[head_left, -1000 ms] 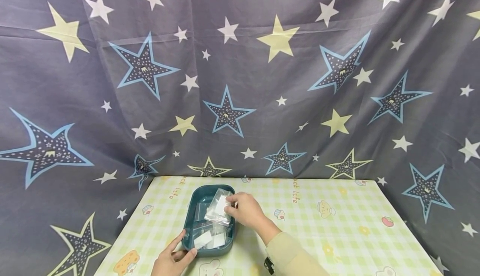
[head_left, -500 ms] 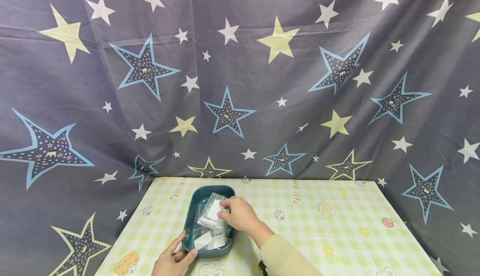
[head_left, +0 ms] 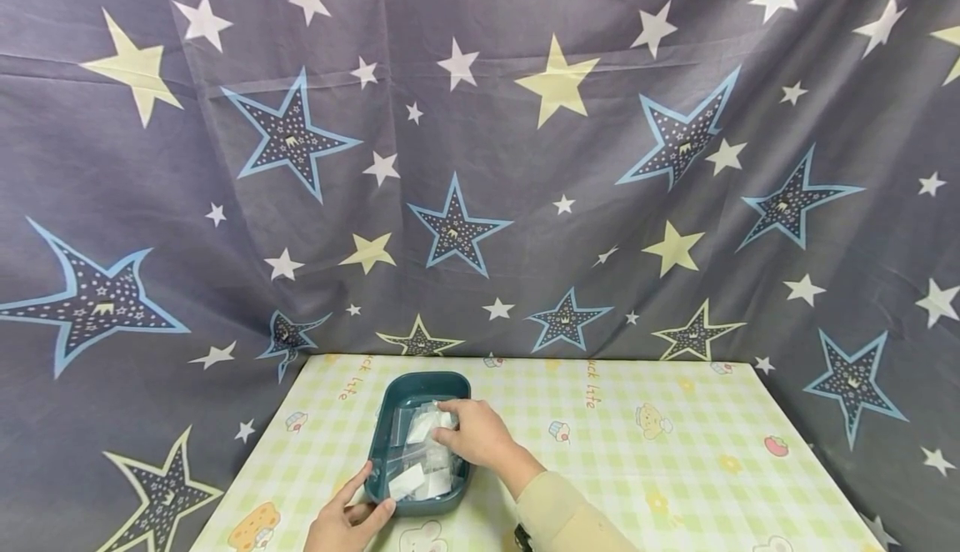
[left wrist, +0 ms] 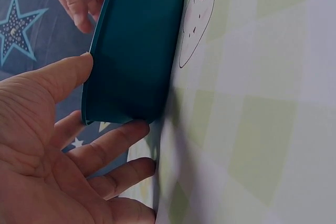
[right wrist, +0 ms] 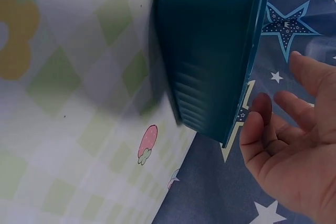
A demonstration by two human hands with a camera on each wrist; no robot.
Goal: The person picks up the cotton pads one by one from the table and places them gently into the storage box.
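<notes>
A dark teal plastic basin (head_left: 422, 383) holds several small clear bags with white pieces inside. My left hand (head_left: 348, 520) grips the basin's near left corner, thumb and fingers on either side of it. In the left wrist view the thumb (left wrist: 79, 69) touches the rim while the other fingers spread along the wall. Over the basin's right side hangs my right hand (head_left: 480, 435), its fingers loosely bent and thumb apart. Just below it lies a clear bag (head_left: 420, 427) on the pile; another bag with a white piece (head_left: 407, 481) lies at the near end.
Under the basin is a table with a green checked, cartoon-printed cloth (head_left: 645, 469). A grey curtain with stars (head_left: 480, 143) hangs behind and at both sides of the table.
The right hand has moved slightly left and lowered the clear bag into the basin; the bag now lies on the pile, let go. The left hand has stayed at the corner.
</notes>
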